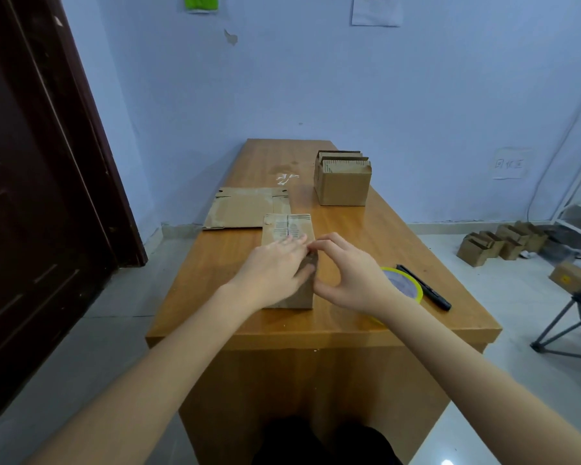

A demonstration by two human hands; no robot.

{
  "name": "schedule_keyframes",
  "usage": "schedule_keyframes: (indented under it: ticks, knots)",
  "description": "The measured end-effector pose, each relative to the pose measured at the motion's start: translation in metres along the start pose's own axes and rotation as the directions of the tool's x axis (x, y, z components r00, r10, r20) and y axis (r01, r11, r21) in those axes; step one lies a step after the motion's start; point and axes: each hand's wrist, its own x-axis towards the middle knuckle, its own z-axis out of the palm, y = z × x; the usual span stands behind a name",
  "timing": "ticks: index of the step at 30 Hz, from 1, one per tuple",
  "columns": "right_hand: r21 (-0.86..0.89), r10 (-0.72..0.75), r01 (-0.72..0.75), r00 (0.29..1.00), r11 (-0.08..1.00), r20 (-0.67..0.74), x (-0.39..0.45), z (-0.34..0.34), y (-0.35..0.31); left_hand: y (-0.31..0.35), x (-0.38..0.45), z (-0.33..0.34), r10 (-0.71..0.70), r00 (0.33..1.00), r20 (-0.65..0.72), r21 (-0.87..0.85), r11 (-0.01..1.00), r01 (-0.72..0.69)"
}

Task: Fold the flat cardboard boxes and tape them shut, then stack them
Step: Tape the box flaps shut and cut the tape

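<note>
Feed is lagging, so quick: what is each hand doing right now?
Left hand: open, fingers flat, pressing on the cardboard box.
Right hand: fingers curled at the box's edge; a grip cannot be told.

A white paper sign (pixel 509 163) on the blue wall bears three handwritten characters, too faint to read; printed sheet (pixel 377 8) above illegible.
</note>
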Motion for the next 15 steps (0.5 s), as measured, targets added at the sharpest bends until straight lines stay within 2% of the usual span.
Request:
schedule_keyframes:
  ticks: [1,3,5,6,11,15]
  knots:
    - [0.057,0.009,-0.011,0.999,0.998,0.030,-0.001,-0.003,0.003,-0.001,-0.001,-0.002,-0.001,0.999,0.040,-0.018,1.000,0.002]
    - [0.126,0.023,-0.036,0.995,0.991,0.102,-0.001,-0.009,0.009,-0.005,-0.004,-0.012,-0.036,0.994,0.107,-0.191,0.980,0.056]
    - [0.142,-0.002,-0.018,0.991,0.990,0.137,0.001,-0.015,0.015,-0.015,-0.007,-0.025,-0.051,0.990,0.134,-0.461,0.881,0.107]
    - [0.137,-0.016,-0.004,0.989,0.991,0.145,0.004,-0.018,0.017,-0.022,-0.008,-0.031,-0.039,0.989,0.142,-0.540,0.834,0.111]
    - [0.132,-0.061,0.033,0.975,0.991,0.212,0.018,-0.027,0.027,-0.062,-0.017,-0.038,0.046,0.967,0.252,-0.406,0.911,0.063]
    - [0.176,-0.119,0.085,0.975,0.981,0.189,0.028,-0.025,0.032,-0.076,-0.019,-0.023,0.089,0.980,0.180,-0.517,0.856,0.017]
